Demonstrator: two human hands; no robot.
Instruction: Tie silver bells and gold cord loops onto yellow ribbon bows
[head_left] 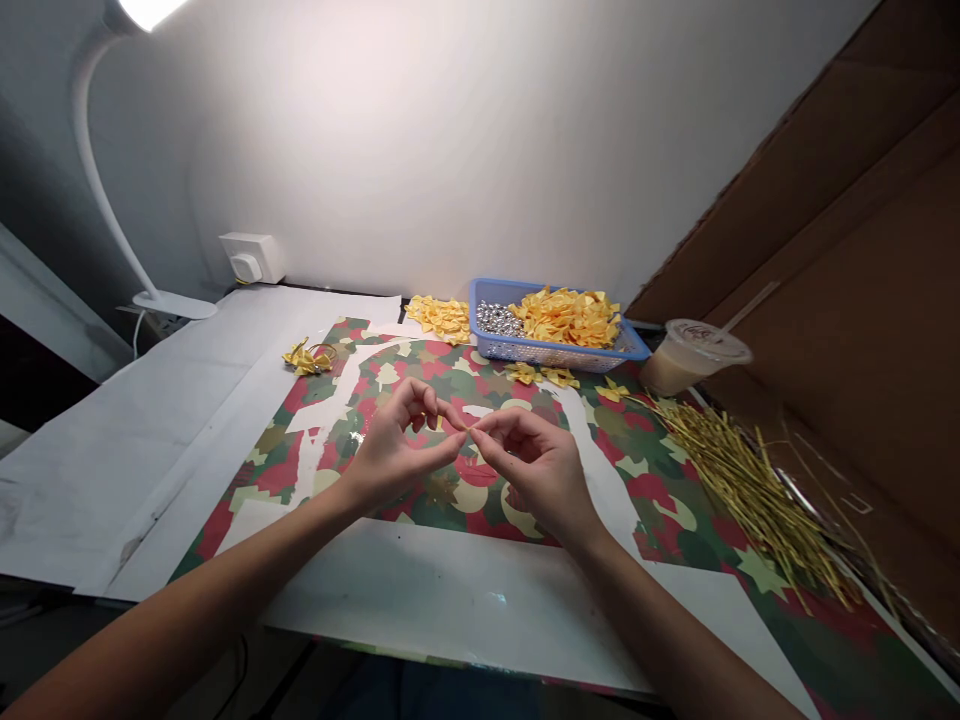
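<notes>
Above the middle of the patterned sheet, my left hand (401,445) and my right hand (536,465) meet at the fingertips. Each one pinches with thumb and forefinger. Whatever lies between the tips is too small to make out. Beyond the hands, a few yellow ribbon-like pieces (559,377) rest on the sheet. A blue basket (559,352) behind them holds silver beads (499,319) and a heap of yellow pieces (574,315). More yellow pieces (439,318) are piled to the left of the basket.
A bundle of thin yellow-green stems (750,490) lies at the right, near a lidded drink cup (686,360) with a straw. At the left stand a lamp (94,170) and a white plug box (253,258). A cardboard panel (847,250) borders the right side.
</notes>
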